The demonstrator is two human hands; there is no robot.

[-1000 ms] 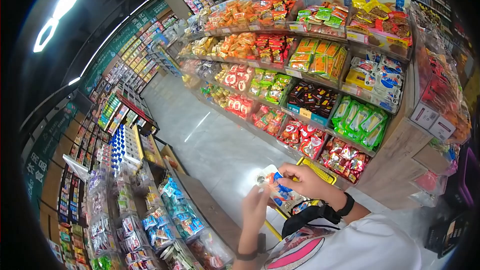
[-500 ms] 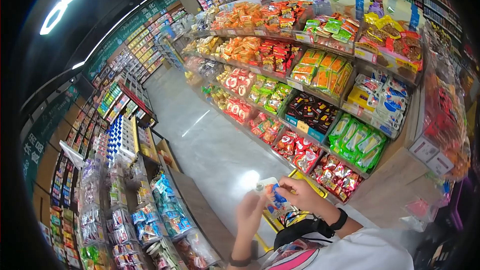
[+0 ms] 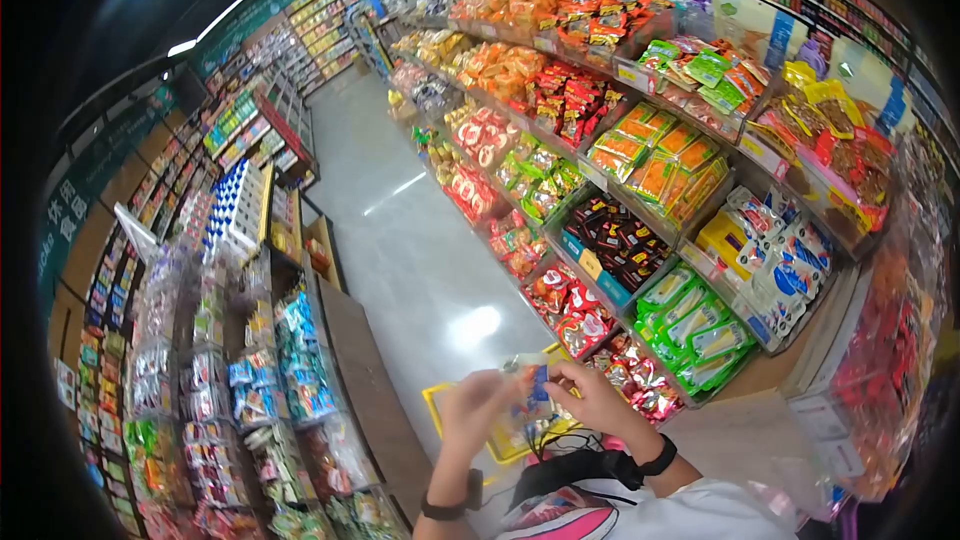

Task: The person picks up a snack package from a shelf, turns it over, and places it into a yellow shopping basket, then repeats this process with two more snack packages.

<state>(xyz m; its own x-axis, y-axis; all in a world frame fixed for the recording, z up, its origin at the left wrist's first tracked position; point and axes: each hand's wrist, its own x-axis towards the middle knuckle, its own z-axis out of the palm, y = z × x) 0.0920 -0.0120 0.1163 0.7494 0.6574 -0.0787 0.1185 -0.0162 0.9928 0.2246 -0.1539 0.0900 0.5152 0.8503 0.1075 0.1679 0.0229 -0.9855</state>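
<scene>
A small snack packet [image 3: 530, 395] with white, blue and orange print is held up between my two hands, at chest height over the yellow-framed cart [image 3: 435, 408]. My right hand [image 3: 592, 398] pinches the packet's right edge between thumb and fingers. On the other side, my left hand [image 3: 478, 408] is closed at the packet's left edge and somewhat blurred by motion. Dark bands circle both wrists. Below the packet, a black bag or strap [image 3: 565, 472] and dark cords lie against my white shirt.
To the right rise tiered bins of packaged snacks, among them green packs [image 3: 690, 325], dark-wrapped sweets [image 3: 615, 240] and blue-white packs [image 3: 775, 255]. Shelves of bagged goods [image 3: 255, 380] line the left. A grey floor aisle [image 3: 385, 260] runs ahead between them.
The view has swung, so the right-hand bins look nearer. Both hands stay on the packet; its printed face has turned, and my left hand has risen slightly beside it.
</scene>
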